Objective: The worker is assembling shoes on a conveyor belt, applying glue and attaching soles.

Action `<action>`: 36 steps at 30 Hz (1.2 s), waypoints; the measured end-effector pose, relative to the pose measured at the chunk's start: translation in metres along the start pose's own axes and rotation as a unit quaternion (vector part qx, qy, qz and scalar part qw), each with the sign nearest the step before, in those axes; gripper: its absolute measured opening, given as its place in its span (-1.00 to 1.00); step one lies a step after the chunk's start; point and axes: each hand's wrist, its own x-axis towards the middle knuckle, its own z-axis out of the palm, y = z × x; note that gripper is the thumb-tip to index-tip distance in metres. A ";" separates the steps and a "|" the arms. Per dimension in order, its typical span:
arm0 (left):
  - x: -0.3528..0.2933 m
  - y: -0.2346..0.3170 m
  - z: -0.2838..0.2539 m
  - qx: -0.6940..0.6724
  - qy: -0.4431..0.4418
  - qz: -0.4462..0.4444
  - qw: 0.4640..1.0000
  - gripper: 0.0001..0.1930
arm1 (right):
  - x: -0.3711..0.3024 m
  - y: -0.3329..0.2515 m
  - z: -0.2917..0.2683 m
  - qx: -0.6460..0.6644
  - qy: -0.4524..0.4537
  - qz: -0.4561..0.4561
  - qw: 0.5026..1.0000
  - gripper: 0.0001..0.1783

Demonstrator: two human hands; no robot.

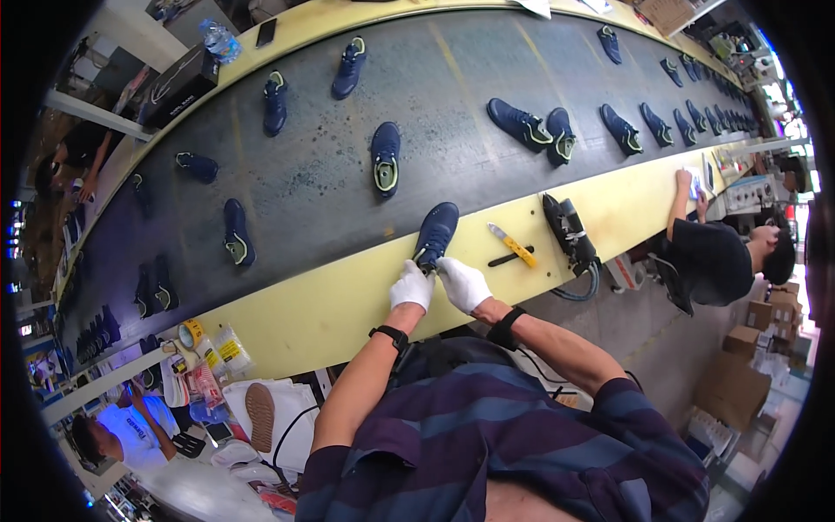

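Observation:
A navy blue sneaker (437,226) with laces lies at the inner edge of the yellow bench top, its toe pointing away from me over the dark belt. My left hand (410,289), in a white glove, is closed on the left side of the sneaker's heel opening. On the other side, my right hand (463,284), also gloved in white, pinches the collar near the tongue. Their fingertips almost meet at the opening, and the glove fabric hides exactly what they grip there. To the right lie a yellow utility knife (513,245) and a thin black pen-like tool (511,256).
The dark conveyor belt (304,174) carries several navy sneakers (385,159). A black hand-tool with a hose (570,233) rests on the yellow bench (304,326). At left are a tape roll (190,333) and a shoe sole (259,416). A co-worker (709,261) sits at right.

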 end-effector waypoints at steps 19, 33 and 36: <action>0.010 0.004 -0.007 0.036 -0.088 0.016 0.995 -0.10 | 0.031 0.001 0.009 0.092 -0.325 0.265 0.903 -0.75; 0.045 -0.048 0.012 -0.119 -0.223 0.165 0.953 -0.25 | 0.042 0.015 -0.018 0.169 -0.038 0.376 0.910 -0.38; 0.051 -0.040 0.021 -0.344 -0.080 0.050 0.934 -0.53 | 0.065 0.009 -0.001 0.171 -0.069 0.398 0.899 -0.29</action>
